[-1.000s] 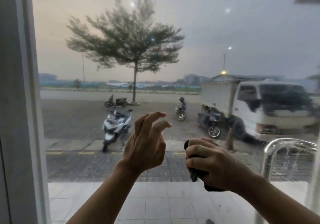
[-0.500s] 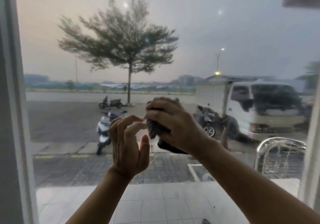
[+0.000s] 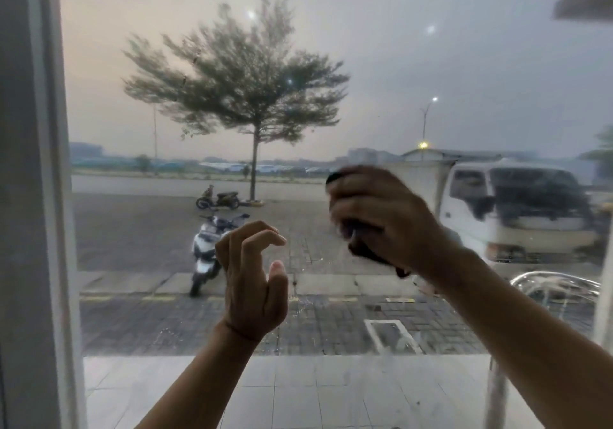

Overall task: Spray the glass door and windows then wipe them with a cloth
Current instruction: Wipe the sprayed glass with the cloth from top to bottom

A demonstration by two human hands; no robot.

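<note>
Head view: right hand [image 3: 381, 219] clenched around dark cloth [image 3: 365, 249] against glass [image 3: 431, 80]; left hand [image 3: 253, 282] loosely curled, empty.

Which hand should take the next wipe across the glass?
Probably the right hand: it grips the dark cloth up at the glass. The left hand is empty, fingers curled, lower down.

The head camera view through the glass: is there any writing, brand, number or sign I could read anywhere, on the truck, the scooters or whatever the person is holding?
None can be read.
White box truck outside: no lettering or plate shows; blurred.
White parked scooter: any plate or badge is too small.
Dark crumpled cloth in the right hand: no label visible.
Clear glass pane: only smears and droplets, no sticker.
</note>
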